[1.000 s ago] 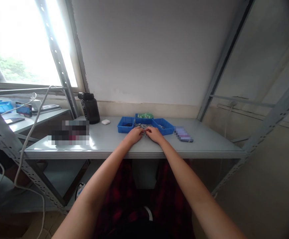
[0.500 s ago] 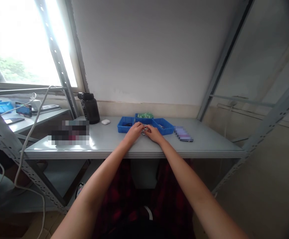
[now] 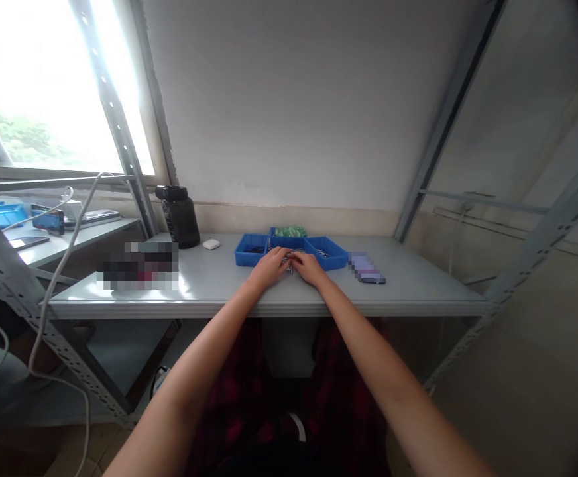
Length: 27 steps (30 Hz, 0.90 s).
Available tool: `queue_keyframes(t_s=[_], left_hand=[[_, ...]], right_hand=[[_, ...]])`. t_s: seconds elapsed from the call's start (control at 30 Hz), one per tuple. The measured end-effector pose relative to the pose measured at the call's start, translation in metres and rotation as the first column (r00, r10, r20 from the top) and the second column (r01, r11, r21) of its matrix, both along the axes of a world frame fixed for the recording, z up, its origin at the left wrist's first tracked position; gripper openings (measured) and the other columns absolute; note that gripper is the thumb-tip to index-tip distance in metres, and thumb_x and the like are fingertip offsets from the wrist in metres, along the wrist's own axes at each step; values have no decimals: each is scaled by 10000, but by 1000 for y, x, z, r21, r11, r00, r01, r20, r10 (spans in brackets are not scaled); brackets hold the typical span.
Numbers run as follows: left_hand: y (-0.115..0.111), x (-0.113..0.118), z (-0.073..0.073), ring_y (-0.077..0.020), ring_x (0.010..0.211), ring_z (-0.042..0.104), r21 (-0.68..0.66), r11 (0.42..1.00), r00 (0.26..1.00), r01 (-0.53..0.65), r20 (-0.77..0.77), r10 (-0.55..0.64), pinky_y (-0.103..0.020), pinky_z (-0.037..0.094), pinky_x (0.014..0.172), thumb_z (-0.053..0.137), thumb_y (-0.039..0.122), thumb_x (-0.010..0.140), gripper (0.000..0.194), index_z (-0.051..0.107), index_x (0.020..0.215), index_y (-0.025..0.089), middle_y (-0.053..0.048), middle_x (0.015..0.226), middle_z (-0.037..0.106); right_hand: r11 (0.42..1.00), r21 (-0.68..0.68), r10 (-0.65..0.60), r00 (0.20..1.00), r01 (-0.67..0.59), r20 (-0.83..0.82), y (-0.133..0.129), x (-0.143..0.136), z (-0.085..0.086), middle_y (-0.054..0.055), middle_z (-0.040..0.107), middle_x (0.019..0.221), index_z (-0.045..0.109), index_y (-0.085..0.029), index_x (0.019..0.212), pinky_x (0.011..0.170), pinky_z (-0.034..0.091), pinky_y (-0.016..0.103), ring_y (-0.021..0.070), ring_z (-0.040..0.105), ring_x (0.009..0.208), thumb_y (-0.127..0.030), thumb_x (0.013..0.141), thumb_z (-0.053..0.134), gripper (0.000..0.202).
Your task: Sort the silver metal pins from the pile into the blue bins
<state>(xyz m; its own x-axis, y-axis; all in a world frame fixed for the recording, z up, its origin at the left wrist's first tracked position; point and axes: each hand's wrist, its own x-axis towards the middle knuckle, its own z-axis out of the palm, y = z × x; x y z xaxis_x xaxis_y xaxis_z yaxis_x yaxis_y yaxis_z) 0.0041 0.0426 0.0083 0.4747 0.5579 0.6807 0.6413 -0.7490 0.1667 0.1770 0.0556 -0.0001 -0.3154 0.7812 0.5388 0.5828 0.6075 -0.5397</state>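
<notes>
A pale wall [image 3: 289, 112] rises beyond the person's two hands, and a long grey table [image 3: 418, 275] spreads beneath and to both sides of them. Left of the hands and farther back stands a dark bottle [image 3: 183, 222], upright; a blurred patch covers something on the table's left. Directly ahead, blue bins sit close together: the left bin [image 3: 247, 260] beyond the left hand [image 3: 270, 266], the right bin [image 3: 337, 263] beyond the right hand [image 3: 309, 267], the middle bin [image 3: 291, 242] straight ahead of both, and a back bin [image 3: 272, 232] holding something green [image 3: 291, 231]. Right of the hands, just beside the right bin, lies a flat purple thing [image 3: 367, 268], partly blurred. A small white case [image 3: 211, 244] lies left of the hands, near the bottle. Smallest are the shiny metal pieces [image 3: 289, 269], between the hands and at their fingertips, at the near side of the middle bin. Both hands curl inward, fingertips almost meeting, about equally near the pieces; whether either pinches one cannot be told. The pieces overlap, too small for any one's long axis to be made out.
</notes>
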Motion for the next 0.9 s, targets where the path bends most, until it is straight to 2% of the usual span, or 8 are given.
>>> queue_keyframes(t_s=[0.2,0.57,0.73,0.9], left_hand=[[3,-1,-3,-211,982,584,-35,993,991,-109,-80,106,-300,472,810,458,297,943,219,604,1069,193,-71,1040,620],[0,0,1,-201,969,585,8,990,989,-142,-35,143,-278,458,753,453,336,949,232,619,1050,210,-51,990,629],[-2,0,2,-198,965,584,14,990,989,-142,-34,142,-271,453,739,454,328,949,224,622,1045,215,-49,972,629],[-2,0,3,-198,957,584,22,981,981,-193,-25,194,-266,452,726,473,315,941,203,630,1011,207,-49,952,626]], right_hand=[[999,51,-7,1000,8,-15,2,0,-1,57,714,1005,695,-207,993,826,466,312,189,646,921,-221,888,540,188],[995,96,-5,1000,7,-18,3,2,1,78,707,1036,705,-202,1009,879,465,335,201,638,977,-211,892,520,218],[997,76,-5,999,8,-36,2,0,2,68,709,1005,696,-206,998,838,470,328,194,641,920,-232,883,521,211],[995,60,-77,989,85,-124,-1,1,3,32,700,907,644,-203,1041,737,475,288,163,629,786,-196,836,531,234]])
